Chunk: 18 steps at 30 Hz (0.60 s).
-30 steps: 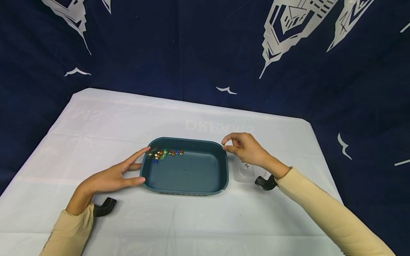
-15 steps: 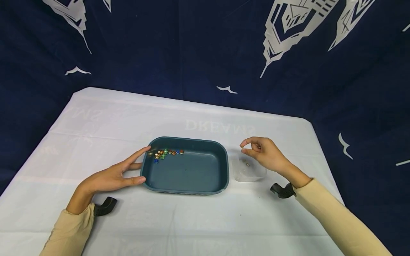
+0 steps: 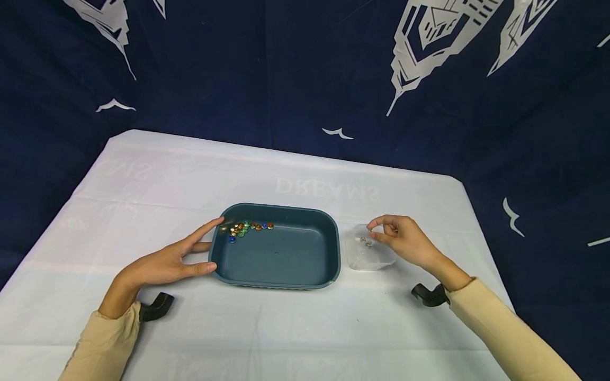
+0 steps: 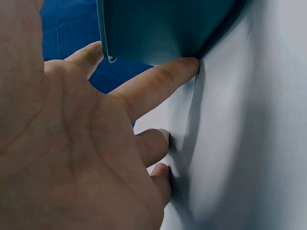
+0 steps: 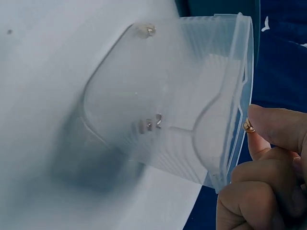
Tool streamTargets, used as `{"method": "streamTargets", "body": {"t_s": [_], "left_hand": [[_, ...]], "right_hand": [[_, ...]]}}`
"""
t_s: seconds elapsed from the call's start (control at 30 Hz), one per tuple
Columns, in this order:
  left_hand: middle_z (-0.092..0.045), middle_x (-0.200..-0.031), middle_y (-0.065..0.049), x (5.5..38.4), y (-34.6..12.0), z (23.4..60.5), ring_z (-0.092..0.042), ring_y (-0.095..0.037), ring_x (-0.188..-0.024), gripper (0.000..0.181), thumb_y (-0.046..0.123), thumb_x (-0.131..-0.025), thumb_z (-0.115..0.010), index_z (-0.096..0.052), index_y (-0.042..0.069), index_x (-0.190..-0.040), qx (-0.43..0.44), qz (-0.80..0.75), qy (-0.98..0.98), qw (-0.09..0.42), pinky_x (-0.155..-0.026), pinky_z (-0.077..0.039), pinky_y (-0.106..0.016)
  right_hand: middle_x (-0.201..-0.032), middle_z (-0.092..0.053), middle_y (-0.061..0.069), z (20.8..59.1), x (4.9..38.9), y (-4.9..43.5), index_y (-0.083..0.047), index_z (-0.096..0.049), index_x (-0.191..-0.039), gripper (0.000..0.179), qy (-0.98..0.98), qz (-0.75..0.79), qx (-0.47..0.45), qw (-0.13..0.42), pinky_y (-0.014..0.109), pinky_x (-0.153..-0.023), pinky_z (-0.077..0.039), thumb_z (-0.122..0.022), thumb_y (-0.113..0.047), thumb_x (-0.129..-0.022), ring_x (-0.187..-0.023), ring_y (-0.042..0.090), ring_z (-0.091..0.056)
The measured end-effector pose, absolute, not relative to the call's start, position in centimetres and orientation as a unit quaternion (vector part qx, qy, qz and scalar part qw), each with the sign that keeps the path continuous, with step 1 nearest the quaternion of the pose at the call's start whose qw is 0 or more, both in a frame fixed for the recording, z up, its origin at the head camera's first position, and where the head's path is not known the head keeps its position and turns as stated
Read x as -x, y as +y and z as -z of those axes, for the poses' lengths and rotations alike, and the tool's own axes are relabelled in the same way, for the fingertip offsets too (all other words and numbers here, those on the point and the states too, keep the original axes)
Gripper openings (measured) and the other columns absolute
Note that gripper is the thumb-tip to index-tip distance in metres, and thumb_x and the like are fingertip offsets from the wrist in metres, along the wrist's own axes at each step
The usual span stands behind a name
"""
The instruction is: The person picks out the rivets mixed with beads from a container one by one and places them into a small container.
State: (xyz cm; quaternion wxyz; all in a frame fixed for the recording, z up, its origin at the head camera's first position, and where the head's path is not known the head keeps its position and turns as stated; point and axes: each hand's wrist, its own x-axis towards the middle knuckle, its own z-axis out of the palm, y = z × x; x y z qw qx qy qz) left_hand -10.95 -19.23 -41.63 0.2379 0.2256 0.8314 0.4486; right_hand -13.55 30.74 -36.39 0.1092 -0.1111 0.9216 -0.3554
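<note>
Just above the rim of the clear box (image 3: 369, 260), my right hand (image 3: 405, 242) pinches 1 small gold piece (image 5: 249, 126).

That hand was at the teal tray's (image 3: 286, 264) right rim 1.0 s ago, a gold piece pinched there too; now it has come right, to the box, while my left hand (image 3: 164, 266) stays at the tray's left end, fingers spread, holding nothing, fingertips touching the wall. The coloured pieces (image 3: 241, 233) in the tray's far left have not shifted. My gold piece looks round and shiny, nipped between thumb and index fingertip with only its own width between them; I cannot tell whether it touches the rim. Small metallic pieces (image 5: 149, 124) lie in the box.
</note>
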Motion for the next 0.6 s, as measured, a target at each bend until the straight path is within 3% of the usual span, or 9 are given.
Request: {"method": "streamTargets", "body": {"t_s": [0.6], "left_hand": [[-0.034, -0.159, -0.022, 11.0, -19.3, 41.7, -0.043, -0.043, -0.14, 0.091, 0.034, -0.097, -0.068, -0.004, 0.042, -0.16, -0.229, -0.456, 0.826, 0.239, -0.103, -0.03, -0.075]], "right_hand": [[-0.058, -0.024, -0.005, 35.3, 14.0, 30.0, -0.002, -0.07, -0.114, 0.025, 0.923, 0.352, 0.117, 0.099, 0.029, -0.064, -0.039, -0.073, -0.013, -0.092, -0.054, 0.008, -0.026]]}}
